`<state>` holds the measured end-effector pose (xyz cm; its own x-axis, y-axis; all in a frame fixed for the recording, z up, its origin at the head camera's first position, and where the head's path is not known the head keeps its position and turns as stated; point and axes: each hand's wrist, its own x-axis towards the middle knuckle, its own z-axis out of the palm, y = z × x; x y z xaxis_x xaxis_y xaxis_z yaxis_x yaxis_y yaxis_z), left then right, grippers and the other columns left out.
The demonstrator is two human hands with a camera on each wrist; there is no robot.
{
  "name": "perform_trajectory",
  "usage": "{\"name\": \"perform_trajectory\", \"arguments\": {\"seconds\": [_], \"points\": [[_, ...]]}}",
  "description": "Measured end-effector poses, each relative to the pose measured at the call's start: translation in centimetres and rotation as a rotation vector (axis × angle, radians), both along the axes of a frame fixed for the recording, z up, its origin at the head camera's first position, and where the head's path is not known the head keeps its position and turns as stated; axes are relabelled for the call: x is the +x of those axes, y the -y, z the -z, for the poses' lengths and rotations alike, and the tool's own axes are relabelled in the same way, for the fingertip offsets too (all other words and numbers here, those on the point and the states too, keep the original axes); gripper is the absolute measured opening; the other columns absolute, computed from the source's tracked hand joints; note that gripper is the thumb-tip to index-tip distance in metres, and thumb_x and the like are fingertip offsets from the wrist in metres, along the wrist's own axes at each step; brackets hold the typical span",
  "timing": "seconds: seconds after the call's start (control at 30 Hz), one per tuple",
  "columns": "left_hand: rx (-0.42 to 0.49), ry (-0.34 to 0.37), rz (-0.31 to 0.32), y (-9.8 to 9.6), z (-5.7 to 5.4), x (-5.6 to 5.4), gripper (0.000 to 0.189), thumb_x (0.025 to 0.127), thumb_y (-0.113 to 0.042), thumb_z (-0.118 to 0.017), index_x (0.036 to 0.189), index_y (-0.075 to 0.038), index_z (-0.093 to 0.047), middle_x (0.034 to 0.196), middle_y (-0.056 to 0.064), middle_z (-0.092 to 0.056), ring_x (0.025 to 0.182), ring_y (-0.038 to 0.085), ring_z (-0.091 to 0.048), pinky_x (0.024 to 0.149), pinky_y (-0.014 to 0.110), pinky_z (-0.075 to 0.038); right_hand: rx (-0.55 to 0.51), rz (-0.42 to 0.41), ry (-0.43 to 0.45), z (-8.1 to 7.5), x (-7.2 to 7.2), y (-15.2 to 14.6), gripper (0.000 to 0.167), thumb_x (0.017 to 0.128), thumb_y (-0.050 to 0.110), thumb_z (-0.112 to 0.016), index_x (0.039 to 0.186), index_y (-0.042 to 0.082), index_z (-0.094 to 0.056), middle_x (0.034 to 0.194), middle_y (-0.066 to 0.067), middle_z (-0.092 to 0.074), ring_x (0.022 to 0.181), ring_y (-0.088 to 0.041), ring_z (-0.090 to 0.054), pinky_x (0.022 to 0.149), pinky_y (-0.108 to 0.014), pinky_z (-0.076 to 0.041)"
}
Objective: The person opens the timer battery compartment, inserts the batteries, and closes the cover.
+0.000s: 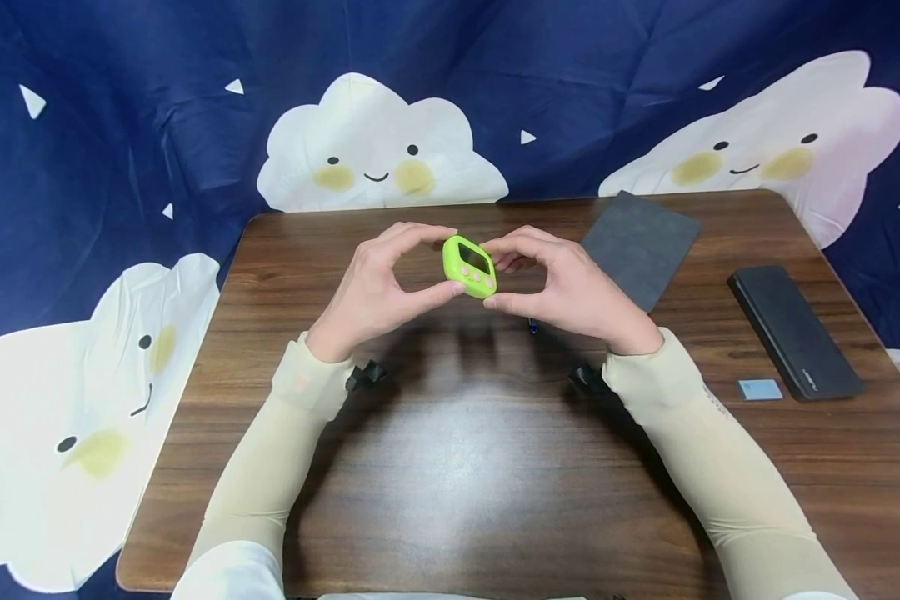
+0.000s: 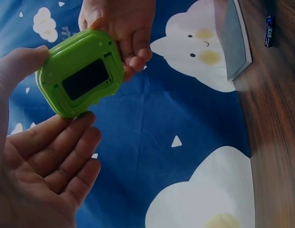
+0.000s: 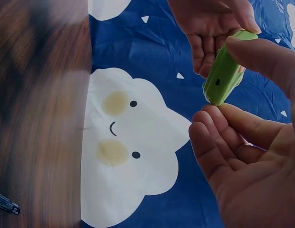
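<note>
A small lime-green digital timer (image 1: 470,267) with a dark screen and pink buttons is held up above the table. My left hand (image 1: 375,279) pinches its left side between thumb and fingers. From the other side, my right hand (image 1: 562,279) pinches it too, thumb below and fingers above. Its back, with a dark rectangle (image 2: 85,79) set in a recess, faces the left wrist camera. The right wrist view shows the timer's narrow edge (image 3: 223,78) with a small dark slot. Beneath my right hand, a dark blue battery (image 1: 533,327) lies on the table, partly hidden in the head view.
On the brown wooden table (image 1: 435,467), a dark grey flat slab (image 1: 645,246) lies behind my right hand. Further right are a black oblong case (image 1: 795,333) and a small light-blue block (image 1: 760,389). A blue cloud-print curtain (image 1: 555,75) hangs behind the table.
</note>
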<state>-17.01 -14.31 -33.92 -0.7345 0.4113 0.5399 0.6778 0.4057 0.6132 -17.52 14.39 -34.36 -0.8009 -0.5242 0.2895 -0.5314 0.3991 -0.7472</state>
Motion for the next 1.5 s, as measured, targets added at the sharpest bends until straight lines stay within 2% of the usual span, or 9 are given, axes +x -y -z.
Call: {"name": "perform_trajectory", "arguments": {"seconds": [0.27,0.53,0.8,1.0,1.23,1.37,1.5], "points": [[0.009,-0.005,-0.007,-0.2,0.1,0.1,0.054,0.089,-0.028,-0.096,0.138,-0.014,-0.078,0.129,-0.001,-0.081,0.124,0.016,-0.072,0.111,0.038,-0.056,-0.005,-0.018,-0.026,0.3,0.1,0.4,0.056,0.091,0.023,-0.096,0.143,0.025,-0.075,0.129,0.007,-0.075,0.118,-0.023,-0.072,0.104,-0.024,-0.055],[0.0,0.007,-0.074,-0.4,0.1,0.3,0.048,0.09,-0.03,-0.093,0.133,-0.013,-0.079,0.121,-0.002,-0.082,0.118,0.012,-0.072,0.106,0.035,-0.055,0.025,-0.006,-0.206,0.5,0.7,1.4,0.059,0.09,0.021,-0.097,0.144,0.015,-0.074,0.129,0.001,-0.074,0.114,-0.015,-0.07,0.101,-0.03,-0.057],[-0.006,0.052,-0.109,-0.5,0.4,0.2,0.044,0.09,-0.034,-0.093,0.128,-0.014,-0.081,0.115,-0.002,-0.082,0.112,0.015,-0.073,0.1,0.035,-0.056,0.03,-0.011,-0.317,0.5,1.3,1.9,0.062,0.09,0.013,-0.095,0.147,0.01,-0.07,0.132,-0.005,-0.072,0.117,-0.021,-0.071,0.099,-0.037,-0.06],[-0.01,0.094,-0.127,-0.7,0.5,0.1,0.037,0.091,-0.034,-0.092,0.122,-0.017,-0.082,0.11,-0.003,-0.08,0.107,0.021,-0.074,0.097,0.035,-0.057,0.057,-0.033,-0.371,0.5,1.7,2.2,0.067,0.092,0.011,-0.092,0.154,0.007,-0.065,0.139,-0.008,-0.069,0.124,-0.023,-0.072,0.105,-0.042,-0.06],[-0.024,0.117,-0.143,-0.7,0.7,0.1,0.034,0.091,-0.035,-0.092,0.118,-0.017,-0.082,0.107,-0.003,-0.08,0.103,0.013,-0.071,0.094,0.034,-0.056,0.078,-0.057,-0.428,0.4,1.9,2.3,0.072,0.093,0.008,-0.091,0.158,0.005,-0.06,0.141,-0.012,-0.067,0.126,-0.026,-0.07,0.106,-0.042,-0.059],[-0.029,0.123,-0.144,-0.7,0.8,0.0,0.032,0.092,-0.036,-0.091,0.117,-0.017,-0.083,0.106,-0.004,-0.08,0.102,0.015,-0.072,0.093,0.035,-0.056,0.089,-0.08,-0.464,0.5,1.8,2.4,0.074,0.093,0.008,-0.09,0.16,0.004,-0.058,0.142,-0.012,-0.066,0.128,-0.025,-0.067,0.107,-0.039,-0.058],[-0.028,0.133,-0.137,-0.8,0.8,-0.1,0.032,0.093,-0.036,-0.09,0.116,-0.016,-0.083,0.105,-0.003,-0.08,0.102,0.018,-0.073,0.092,0.043,-0.058,0.106,-0.109,-0.491,0.5,1.7,2.3,0.077,0.094,0.007,-0.09,0.162,0.004,-0.055,0.144,-0.013,-0.065,0.13,-0.025,-0.065,0.11,-0.038,-0.056]]}}
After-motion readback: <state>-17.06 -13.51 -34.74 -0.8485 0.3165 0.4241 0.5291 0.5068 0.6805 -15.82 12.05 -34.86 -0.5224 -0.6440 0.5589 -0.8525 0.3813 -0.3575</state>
